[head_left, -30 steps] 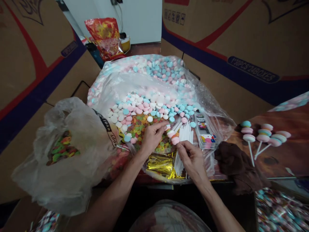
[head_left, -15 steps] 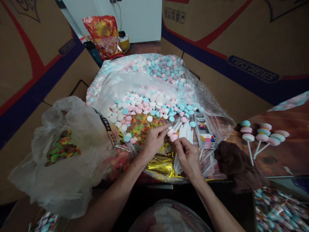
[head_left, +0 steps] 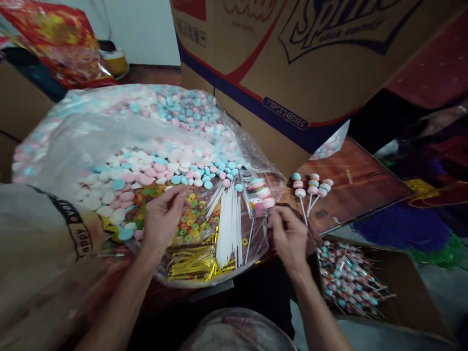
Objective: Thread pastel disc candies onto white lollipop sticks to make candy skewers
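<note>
In the head view, we see the candy stack [head_left: 263, 193] right of centre, tilted above the flat clear case [head_left: 249, 194], pink, white and blue pieces lined up together. The right hand [head_left: 290, 234] pinches it at its near end between thumb and forefinger; any stick there is hidden from us by the fingers. The left hand [head_left: 164, 217] is well apart, over the ring candies [head_left: 193, 219], with thumb and forefinger close together; we cannot tell whether they grasp anything. Between the hands lie the white sticks [head_left: 229, 226], with gold ties [head_left: 192, 261] on the near side and loose round candies [head_left: 157, 170] on the far side. To the right, 3 finished-looking lollipops [head_left: 313, 186] lie on the brown table [head_left: 360, 168]. We judge the stack to be light, with soft pieces that would dent or slide under a hard squeeze, and perhaps a dusty, slightly slippery surface. We would take hold low, on a stick if there is 1, and support the candies only lightly.
</note>
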Available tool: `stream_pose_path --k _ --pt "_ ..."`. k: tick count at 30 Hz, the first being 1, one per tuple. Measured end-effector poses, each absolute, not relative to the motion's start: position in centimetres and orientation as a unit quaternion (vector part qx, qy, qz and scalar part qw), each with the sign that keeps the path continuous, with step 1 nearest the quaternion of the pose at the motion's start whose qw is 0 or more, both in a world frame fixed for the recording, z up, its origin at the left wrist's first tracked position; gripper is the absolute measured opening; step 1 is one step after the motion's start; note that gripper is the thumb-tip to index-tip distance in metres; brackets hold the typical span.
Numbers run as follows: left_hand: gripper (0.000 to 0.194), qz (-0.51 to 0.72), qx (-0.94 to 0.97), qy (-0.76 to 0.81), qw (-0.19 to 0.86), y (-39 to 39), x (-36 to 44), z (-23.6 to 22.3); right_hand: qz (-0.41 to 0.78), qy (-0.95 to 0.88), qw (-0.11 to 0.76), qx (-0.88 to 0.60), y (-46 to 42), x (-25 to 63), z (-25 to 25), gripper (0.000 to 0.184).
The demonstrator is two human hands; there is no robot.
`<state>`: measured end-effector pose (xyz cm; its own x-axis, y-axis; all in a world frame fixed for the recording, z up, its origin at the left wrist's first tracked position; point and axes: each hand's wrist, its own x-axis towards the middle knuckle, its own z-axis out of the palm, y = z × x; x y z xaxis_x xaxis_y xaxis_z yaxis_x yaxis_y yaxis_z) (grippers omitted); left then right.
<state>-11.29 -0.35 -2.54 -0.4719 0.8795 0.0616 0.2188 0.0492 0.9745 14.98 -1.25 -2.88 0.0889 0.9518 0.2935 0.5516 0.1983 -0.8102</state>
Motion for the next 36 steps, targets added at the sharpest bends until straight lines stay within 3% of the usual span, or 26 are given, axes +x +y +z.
stream_pose_path --k 3,6,9,14,18,23,25,36 --pt "0.031 0.528 0.450 0.683 0.228 -0.4 -12.7 -2.4 0.092 -0.573 0.440 -0.685 1.0 20.8 -2.9 0.024" --pt "0.029 0.509 0.480 0.694 0.173 -0.6 -14.0 -2.7 0.005 -0.512 0.351 -0.784 3.5 25.2 -3.7 0.027" --pt "0.028 0.467 0.513 0.709 0.126 -1.1 -14.8 -2.8 -0.005 -0.540 0.250 -0.804 4.6 26.5 -4.3 0.032" --pt "0.026 0.400 0.560 0.720 0.084 -1.5 -14.6 -2.2 -0.129 -0.600 0.310 -0.726 2.9 21.7 -3.5 0.038" --pt "0.024 0.366 0.586 0.720 0.055 -0.8 -13.9 -1.6 0.032 -0.750 0.358 -0.556 1.4 15.0 -3.2 0.027" --pt "0.026 0.298 0.634 0.711 0.059 1.1 -12.5 -1.5 0.050 -0.778 0.200 -0.593 -0.6 9.2 -4.2 0.030" --pt "0.027 0.263 0.656 0.705 0.063 2.0 -11.7 -1.6 0.059 -0.775 0.180 -0.603 -1.1 8.3 -4.6 0.036" --pt "0.029 0.131 0.709 0.692 0.047 4.4 -8.3 -3.2 0.294 -0.685 0.288 -0.601 0.2 9.5 -5.3 0.024"
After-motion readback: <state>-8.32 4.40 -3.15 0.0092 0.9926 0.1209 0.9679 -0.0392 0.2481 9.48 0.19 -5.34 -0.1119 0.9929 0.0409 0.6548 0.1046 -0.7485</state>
